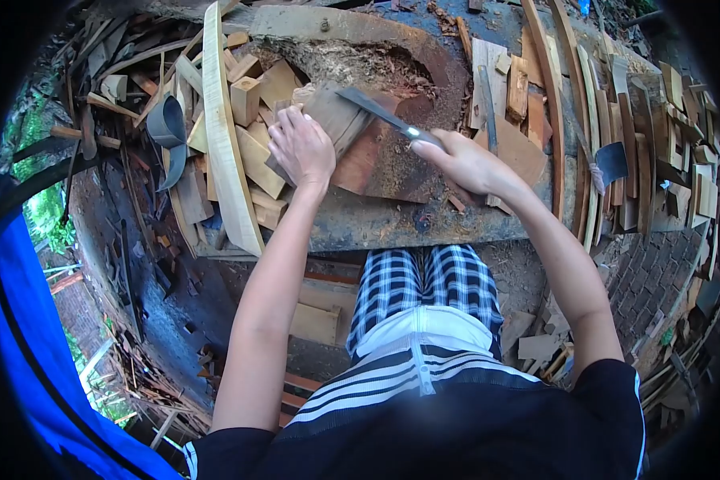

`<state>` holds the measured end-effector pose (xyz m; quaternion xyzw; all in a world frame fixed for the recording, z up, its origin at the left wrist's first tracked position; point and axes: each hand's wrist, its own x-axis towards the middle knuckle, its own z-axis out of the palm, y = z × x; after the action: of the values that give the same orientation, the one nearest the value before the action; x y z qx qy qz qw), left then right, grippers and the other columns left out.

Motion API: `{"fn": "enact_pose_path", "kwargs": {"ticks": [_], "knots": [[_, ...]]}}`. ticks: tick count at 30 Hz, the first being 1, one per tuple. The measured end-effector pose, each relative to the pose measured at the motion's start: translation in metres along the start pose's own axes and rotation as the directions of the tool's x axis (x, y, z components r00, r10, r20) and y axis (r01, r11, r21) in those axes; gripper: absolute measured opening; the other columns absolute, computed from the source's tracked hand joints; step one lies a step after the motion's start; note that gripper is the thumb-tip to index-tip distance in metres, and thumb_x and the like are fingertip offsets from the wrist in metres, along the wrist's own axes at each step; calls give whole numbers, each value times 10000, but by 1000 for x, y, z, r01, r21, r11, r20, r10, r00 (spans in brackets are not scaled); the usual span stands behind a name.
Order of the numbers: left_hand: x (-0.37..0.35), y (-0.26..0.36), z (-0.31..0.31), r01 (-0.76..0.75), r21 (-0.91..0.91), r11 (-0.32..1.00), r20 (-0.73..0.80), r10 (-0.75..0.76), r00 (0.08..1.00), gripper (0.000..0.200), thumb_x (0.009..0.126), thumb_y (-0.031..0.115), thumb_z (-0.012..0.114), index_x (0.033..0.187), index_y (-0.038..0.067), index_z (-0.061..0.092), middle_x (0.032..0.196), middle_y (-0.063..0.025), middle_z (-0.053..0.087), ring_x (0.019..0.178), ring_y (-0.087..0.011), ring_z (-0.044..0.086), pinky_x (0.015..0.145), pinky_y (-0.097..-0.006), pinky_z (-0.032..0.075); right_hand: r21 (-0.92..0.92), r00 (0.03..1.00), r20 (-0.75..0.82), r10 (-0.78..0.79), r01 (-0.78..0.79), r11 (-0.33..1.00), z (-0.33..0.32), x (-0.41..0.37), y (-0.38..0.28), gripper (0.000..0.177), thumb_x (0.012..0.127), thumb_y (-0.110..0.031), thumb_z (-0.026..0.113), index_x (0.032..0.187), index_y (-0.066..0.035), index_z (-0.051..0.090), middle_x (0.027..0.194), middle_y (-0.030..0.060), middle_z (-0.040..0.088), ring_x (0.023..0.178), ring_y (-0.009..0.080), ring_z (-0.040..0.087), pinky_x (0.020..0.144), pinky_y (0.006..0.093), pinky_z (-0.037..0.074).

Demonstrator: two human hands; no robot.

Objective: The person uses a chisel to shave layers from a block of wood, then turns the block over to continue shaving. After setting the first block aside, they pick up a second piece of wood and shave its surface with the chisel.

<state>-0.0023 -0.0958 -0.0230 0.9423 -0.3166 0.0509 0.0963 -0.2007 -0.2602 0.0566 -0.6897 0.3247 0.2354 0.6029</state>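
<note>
My left hand (302,149) is closed over the left edge of a grey-brown wooden board (341,112), which is tilted on the workbench. In my right hand (466,158) is the handle of a knife (376,110) with a long dark blade and a pale metal collar. The blade points up and left, its tip overlapping the top of the board in this view. Under and beside the board lies a flat reddish-brown plank (382,168). Pale wood blocks (246,100) are heaped just left of my left hand.
A long pale curved strip (223,136) lies across the left of the bench (376,234). Sawdust (436,172) surrounds the plank. Right of my right hand are a thin dark blade (488,108), long curved strips (549,104) and stacked offcuts. A blue sheet (32,352) hangs at lower left.
</note>
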Motion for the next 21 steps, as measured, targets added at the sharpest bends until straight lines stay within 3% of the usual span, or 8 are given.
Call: {"fn": "enact_pose_path", "kwargs": {"ticks": [3, 6, 8, 12, 14, 18, 19, 21], "knots": [[0, 0, 1, 25, 11, 1000, 11, -25, 1000, 239, 970, 211, 436, 1129, 51, 515, 1136, -137, 540, 1086, -344, 497, 945, -501, 371, 36, 1000, 11, -12, 12, 999, 1, 19, -4, 565, 1000, -514, 411, 1008, 40, 520, 617, 44, 508, 394, 162, 535, 368, 311, 422], [1, 0, 1, 29, 5, 1000, 21, -29, 999, 244, 971, 212, 435, 1136, 51, 513, 1146, -137, 541, 1088, -346, 497, 943, -502, 370, 0, 997, 1, -75, 75, 997, 8, 5, 12, 575, 1000, -518, 402, 1007, 45, 520, 624, 63, 523, 402, 178, 543, 399, 335, 450], [5, 0, 3, 24, 12, 1000, 2, -24, 1000, 245, 970, 212, 436, 1142, 54, 512, 1154, -135, 541, 1088, -345, 498, 942, -504, 369, -19, 1000, 20, 6, -6, 1000, 3, -8, 4, 590, 1000, -523, 395, 1019, 52, 526, 634, 83, 540, 417, 195, 553, 451, 365, 478], [1, -1, 4, 30, 11, 999, -9, -30, 1000, 249, 969, 210, 439, 1156, 64, 515, 1168, -131, 543, 1089, -342, 499, 938, -498, 368, -69, 993, -10, -114, 113, 991, 2, 21, -6, 606, 995, -519, 408, 1043, 73, 527, 662, 102, 566, 450, 209, 588, 459, 356, 489], [3, 0, 3, 58, 13, 998, -17, -58, 998, 251, 969, 209, 440, 1162, 68, 516, 1166, -129, 544, 1090, -341, 499, 933, -492, 371, -32, 999, -3, -41, 41, 999, 1, 24, -17, 621, 989, -522, 418, 1069, 84, 526, 661, 98, 576, 460, 215, 599, 457, 352, 496], [6, -1, 3, 73, 31, 997, 4, -74, 997, 252, 966, 208, 446, 1159, 66, 524, 1173, -123, 544, 1091, -340, 502, 927, -493, 374, -141, 977, -68, -203, 192, 971, 10, 26, 32, 647, 985, -536, 421, 1130, 85, 532, 681, 132, 606, 457, 213, 594, 429, 351, 495], [1, -1, 4, 60, 31, 998, -6, -60, 998, 250, 966, 208, 448, 1155, 65, 527, 1174, -120, 543, 1090, -339, 503, 926, -495, 375, -113, 992, -48, -115, 109, 988, 9, 20, 18, 639, 983, -528, 430, 1112, 86, 549, 693, 154, 620, 454, 225, 600, 437, 367, 498], [0, -1, 4, 55, 29, 998, 1, -55, 998, 236, 957, 198, 463, 1139, 60, 526, 1172, -119, 539, 1086, -336, 502, 922, -487, 377, -49, 988, -45, -145, 142, 989, 9, 37, -11, 613, 980, -507, 436, 1086, 89, 536, 664, 138, 607, 431, 222, 596, 404, 369, 484]]}}
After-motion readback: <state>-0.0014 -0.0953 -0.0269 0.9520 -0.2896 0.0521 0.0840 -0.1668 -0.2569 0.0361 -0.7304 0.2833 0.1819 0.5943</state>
